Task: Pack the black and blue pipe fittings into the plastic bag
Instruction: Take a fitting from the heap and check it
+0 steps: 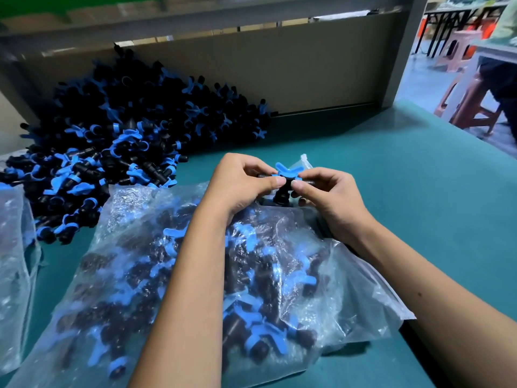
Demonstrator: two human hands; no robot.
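clear plastic bag lies nearest us on the teal table, bulging with black and blue pipe fittings that show through the film. we see both bare forearms reaching forward across the bag, the left one over its middle, the right one over its right side. wrists meet just past the bag's far edge, where the bag mouth sticks up behind the fingers. left hand is curled, thumb and fingertips pinching the left end of one held fitting. right hand mirrors it, thumb on top, fingers curled round the right end. the fitting sits between the two hands, blue winged handle up, black stem pointing down toward the bag. second clear bag lies at the left edge, contents blurry. further back on the left we see a big loose pile of fittings on the table, heaped against a grey-beige back panel. far right, beyond the table, pink plastic stools stand on the floor.
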